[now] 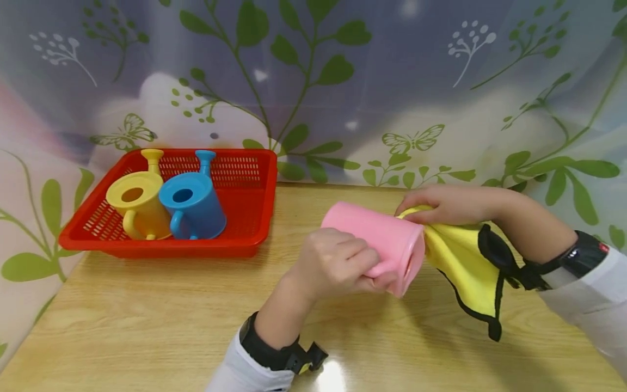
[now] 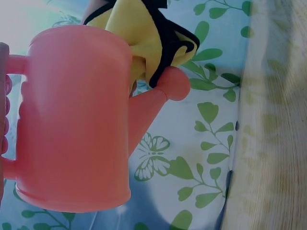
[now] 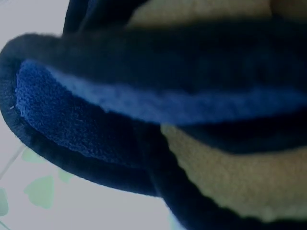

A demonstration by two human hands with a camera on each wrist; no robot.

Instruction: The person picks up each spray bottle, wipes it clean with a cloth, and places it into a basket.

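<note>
A pink toy watering can (image 1: 374, 234) is held tilted on its side above the table. My left hand (image 1: 338, 264) grips it by the handle, fingers curled round. In the left wrist view the can's spout (image 2: 148, 112) ends in a round head. My right hand (image 1: 448, 204) pinches a yellow cloth (image 1: 462, 261) with black edging at the can's right side. One corner of the cloth hangs down, and in the left wrist view it overlaps the spout head. Up close, the cloth's dark edging (image 3: 192, 57) and blue fuzzy face fill much of the right wrist view.
A red plastic basket (image 1: 266, 218) stands at the back left on the wooden table (image 1: 161, 321). In it are a yellow watering can (image 1: 152, 212) and a blue watering can (image 1: 203, 209), side by side. A leaf-patterned curtain (image 1: 313, 98) hangs behind the table.
</note>
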